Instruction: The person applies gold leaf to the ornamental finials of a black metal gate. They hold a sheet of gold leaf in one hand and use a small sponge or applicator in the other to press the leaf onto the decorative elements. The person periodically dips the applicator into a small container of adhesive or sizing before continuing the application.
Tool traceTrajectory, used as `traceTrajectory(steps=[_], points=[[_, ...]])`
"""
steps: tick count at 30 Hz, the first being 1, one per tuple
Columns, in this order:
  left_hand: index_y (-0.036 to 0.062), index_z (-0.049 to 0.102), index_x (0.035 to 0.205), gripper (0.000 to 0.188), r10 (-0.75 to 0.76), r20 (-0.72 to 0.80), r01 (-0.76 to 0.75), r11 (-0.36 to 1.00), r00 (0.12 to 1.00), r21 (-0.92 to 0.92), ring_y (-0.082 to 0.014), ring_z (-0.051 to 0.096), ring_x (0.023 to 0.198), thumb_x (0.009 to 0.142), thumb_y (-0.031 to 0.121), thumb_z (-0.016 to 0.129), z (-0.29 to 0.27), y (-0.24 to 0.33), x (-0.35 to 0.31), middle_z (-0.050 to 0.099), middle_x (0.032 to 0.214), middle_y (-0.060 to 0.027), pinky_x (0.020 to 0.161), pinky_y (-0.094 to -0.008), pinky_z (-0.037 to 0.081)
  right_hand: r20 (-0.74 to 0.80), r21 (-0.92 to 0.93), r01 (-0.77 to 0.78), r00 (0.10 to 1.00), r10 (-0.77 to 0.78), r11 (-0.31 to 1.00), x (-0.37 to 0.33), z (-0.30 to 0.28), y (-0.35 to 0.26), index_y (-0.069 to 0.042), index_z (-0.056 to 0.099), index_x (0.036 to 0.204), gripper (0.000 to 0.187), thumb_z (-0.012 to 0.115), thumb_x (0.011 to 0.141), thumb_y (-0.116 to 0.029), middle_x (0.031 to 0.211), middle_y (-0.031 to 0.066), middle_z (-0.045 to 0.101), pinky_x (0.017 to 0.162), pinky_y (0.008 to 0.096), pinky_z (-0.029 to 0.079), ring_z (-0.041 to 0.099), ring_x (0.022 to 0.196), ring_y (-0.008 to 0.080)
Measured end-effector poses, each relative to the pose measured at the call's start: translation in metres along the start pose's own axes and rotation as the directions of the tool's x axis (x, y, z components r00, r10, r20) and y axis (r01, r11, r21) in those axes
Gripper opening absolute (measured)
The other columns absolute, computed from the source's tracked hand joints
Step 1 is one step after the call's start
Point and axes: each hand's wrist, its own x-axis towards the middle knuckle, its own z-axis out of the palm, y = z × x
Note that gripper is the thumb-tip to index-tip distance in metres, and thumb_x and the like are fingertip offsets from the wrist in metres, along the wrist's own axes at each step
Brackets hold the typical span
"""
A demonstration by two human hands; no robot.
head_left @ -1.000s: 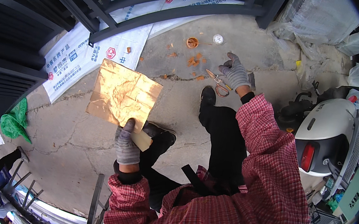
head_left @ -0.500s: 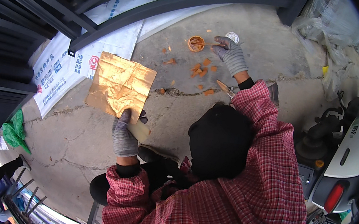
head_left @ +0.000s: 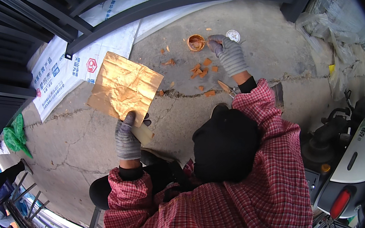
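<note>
The left hand (head_left: 128,141), in a grey glove, grips the gold sheet (head_left: 126,85) by its near edge, thumb on top; the sheet spreads out ahead of that hand. A pale strip (head_left: 143,134) juts from beneath the sheet, just right of the left thumb; its kind is unclear. The right hand (head_left: 229,55), gloved alike, has its fingers closed on a thin stick (head_left: 203,42) that reaches into the can (head_left: 196,43), just left of the fingertips. Brown stuff coats the can's inside.

The round lid (head_left: 233,36) lies just beyond the right hand. Orange-brown scraps (head_left: 199,71) lie on the concrete (head_left: 251,25) left of the right wrist, and scissors (head_left: 226,88), partly hidden by the sleeve (head_left: 256,101), lie near it. Farther out, white sheeting (head_left: 64,74) and a dark metal frame (head_left: 109,34) stretch beyond the left hand; a scooter (head_left: 357,148) stands well to the right of the right hand.
</note>
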Motion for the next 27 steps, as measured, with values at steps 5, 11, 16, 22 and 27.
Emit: traceTrajectory(steps=[5, 11, 16, 22, 27], points=[[0.0002, 0.047, 0.103, 0.042, 0.020, -0.035, -0.021, 1.000, 0.999, -0.009, -0.0228, 0.057, 0.067, 0.074, 0.028, 0.059, 0.001, -0.003, 0.000, 0.057, 0.081, -0.0118, 0.057, -0.0326, 0.049, 0.062, -0.325, 0.036, 0.998, -0.017, 0.945, 0.012, 0.000, -0.024, -0.005, 0.058, 0.089, 0.026, 0.051, 0.078, -0.027, 0.080, 0.0142, 0.059, 0.067, 0.0339, 0.044, 0.057, 0.073, 0.0270], [0.0003, 0.046, 0.104, 0.043, 0.004, -0.017, -0.004, 1.000, 1.000, 0.003, -0.0219, 0.057, 0.070, 0.074, 0.028, 0.059, -0.005, -0.002, 0.001, 0.057, 0.083, -0.0121, 0.061, -0.0326, 0.049, 0.060, -0.388, 0.105, 0.994, -0.089, 0.916, 0.016, 0.012, -0.017, -0.005, 0.056, 0.087, 0.025, 0.049, 0.079, -0.027, 0.078, 0.0148, 0.059, 0.066, 0.0369, 0.044, 0.056, 0.074, 0.0304], [0.0002, 0.046, 0.105, 0.045, 0.003, -0.023, -0.003, 1.000, 1.000, 0.004, -0.0217, 0.057, 0.071, 0.074, 0.029, 0.059, -0.004, -0.004, 0.002, 0.057, 0.085, -0.0123, 0.063, -0.0328, 0.048, 0.057, -0.373, 0.115, 0.993, -0.101, 0.921, 0.016, 0.006, -0.023, -0.005, 0.056, 0.086, 0.026, 0.048, 0.080, -0.028, 0.078, 0.0157, 0.058, 0.066, 0.0377, 0.043, 0.055, 0.073, 0.0314], [0.0010, 0.046, 0.105, 0.043, -0.065, 0.049, 0.062, 0.996, 0.997, 0.072, -0.0234, 0.057, 0.069, 0.075, 0.030, 0.058, 0.002, -0.005, 0.003, 0.057, 0.084, -0.0127, 0.061, -0.0326, 0.048, 0.129, -0.459, 0.082, 0.991, -0.025, 0.885, 0.017, 0.006, -0.028, -0.004, 0.056, 0.087, 0.026, 0.048, 0.080, -0.028, 0.077, 0.0144, 0.059, 0.066, 0.0355, 0.044, 0.056, 0.071, 0.0291], [0.0008, 0.047, 0.103, 0.041, -0.084, 0.048, 0.080, 0.993, 0.995, 0.089, -0.0224, 0.057, 0.068, 0.076, 0.029, 0.058, 0.001, -0.010, 0.007, 0.057, 0.084, -0.0126, 0.060, -0.0315, 0.047, 0.214, -0.484, 0.184, 0.973, -0.089, 0.856, 0.019, 0.008, -0.028, -0.005, 0.058, 0.092, 0.025, 0.050, 0.080, -0.024, 0.078, 0.0134, 0.060, 0.064, 0.0306, 0.046, 0.059, 0.068, 0.0247]])
